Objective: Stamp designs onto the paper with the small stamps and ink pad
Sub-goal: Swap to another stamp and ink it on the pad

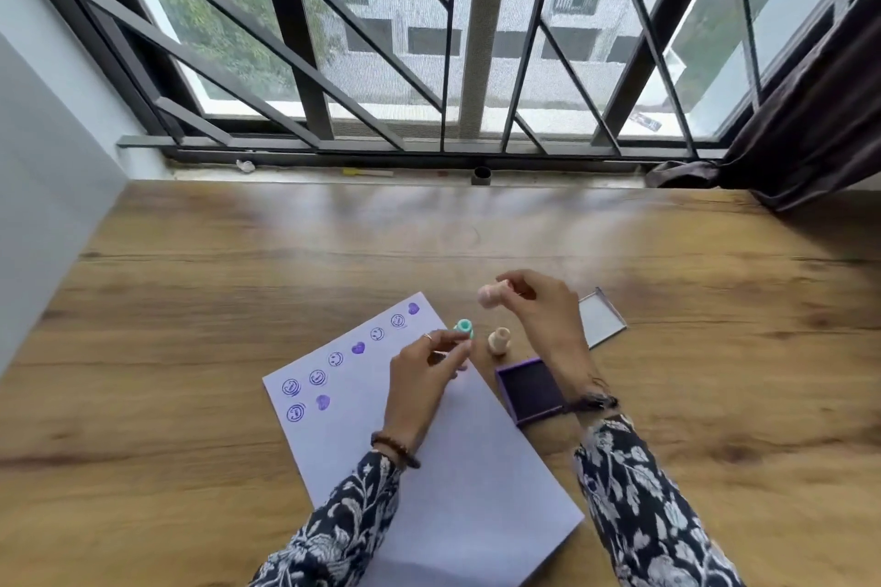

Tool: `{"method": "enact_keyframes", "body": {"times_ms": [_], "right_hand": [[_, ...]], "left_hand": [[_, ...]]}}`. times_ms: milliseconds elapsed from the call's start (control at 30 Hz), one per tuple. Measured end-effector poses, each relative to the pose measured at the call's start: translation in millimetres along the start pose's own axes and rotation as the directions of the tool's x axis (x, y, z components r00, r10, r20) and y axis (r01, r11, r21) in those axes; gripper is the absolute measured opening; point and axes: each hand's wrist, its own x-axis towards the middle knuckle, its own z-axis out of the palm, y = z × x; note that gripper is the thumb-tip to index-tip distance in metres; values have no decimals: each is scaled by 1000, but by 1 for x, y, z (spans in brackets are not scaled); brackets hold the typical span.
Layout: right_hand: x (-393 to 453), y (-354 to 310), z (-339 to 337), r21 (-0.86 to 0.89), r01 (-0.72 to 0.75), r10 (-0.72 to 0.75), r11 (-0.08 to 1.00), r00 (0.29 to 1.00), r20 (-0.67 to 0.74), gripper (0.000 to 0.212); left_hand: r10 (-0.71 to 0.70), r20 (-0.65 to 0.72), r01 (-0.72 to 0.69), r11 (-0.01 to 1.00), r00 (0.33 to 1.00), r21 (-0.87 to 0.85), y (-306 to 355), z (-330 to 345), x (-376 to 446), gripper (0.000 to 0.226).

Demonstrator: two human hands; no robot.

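Observation:
A white sheet of paper [443, 467] lies angled on the wooden table, with several purple smiley and heart prints along its far-left edge. My left hand [422, 377] hovers over the paper's upper edge and pinches a small teal stamp [464, 327] at its fingertips. My right hand [543, 315] is raised above the table and holds a pale pink stamp [491, 296], which looks blurred. A beige stamp [499, 341] stands upright on the table between my hands. The purple ink pad [529, 391] sits uncovered just right of the paper, under my right wrist.
The ink pad's grey lid [601, 317] lies on the wooden table [190, 300] behind my right hand. A barred window and its sill with small bits run along the table's far edge. A dark curtain [810, 133] hangs at the right.

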Motion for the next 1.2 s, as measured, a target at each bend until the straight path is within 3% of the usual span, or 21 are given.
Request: {"method": "enact_keyframes", "body": {"times_ms": [67, 100, 200, 367, 433, 533, 633, 733, 833, 933, 1000, 1100, 1200], "right_hand": [[-21, -6, -7, 297, -70, 37, 952, 993, 116, 12], [-32, -6, -9, 360, -105, 46, 927, 985, 169, 11], [-53, -2, -11, 472, -176, 75, 864, 972, 224, 15], [-65, 6, -5, 519, -195, 126, 832, 978, 166, 26], [-69, 8, -1, 575, -248, 203, 779, 969, 143, 25], [-75, 13, 1, 744, -337, 326, 576, 930, 169, 38], [-81, 24, -4, 879, -371, 411, 299, 881, 232, 38], [-86, 38, -9, 903, -384, 434, 193, 859, 273, 33], [-91, 51, -11, 869, -400, 438, 292, 863, 250, 31], [-93, 56, -8, 679, -396, 434, 618, 892, 124, 17], [-94, 59, -4, 532, -364, 422, 765, 907, 14, 6], [-95, 60, 2, 223, -258, 294, 940, 945, -146, 7], [-93, 56, 10, -96, -112, 86, 989, 967, -241, 8]], "left_hand": [[-128, 73, 146, 922, 989, -359, 16, 0, -1, 19], [-128, 108, 161, 894, 986, -418, 21, 0, -1, 25], [-75, 149, 131, 901, 986, -414, 33, 1, -4, 38], [-26, 120, 66, 938, 992, -340, 36, 7, -10, 20], [20, 121, 16, 956, 992, -292, 36, 11, -13, 19], [113, 92, -98, 983, 989, -153, 31, 11, -16, 25], [226, 113, -240, 962, 968, 134, 12, 6, -16, 32], [230, 195, -289, 883, 953, 370, -9, 3, -18, 26], [214, 233, -299, 847, 949, 440, -21, 5, -21, 25], [205, 241, -298, 832, 949, 468, -22, 8, -20, 35], [206, 266, -319, 795, 942, 516, -21, 8, -19, 45], [209, 308, -362, 699, 928, 616, -21, 12, -19, 65], [193, 326, -373, 615, 926, 695, -22, 20, -19, 78]]}}
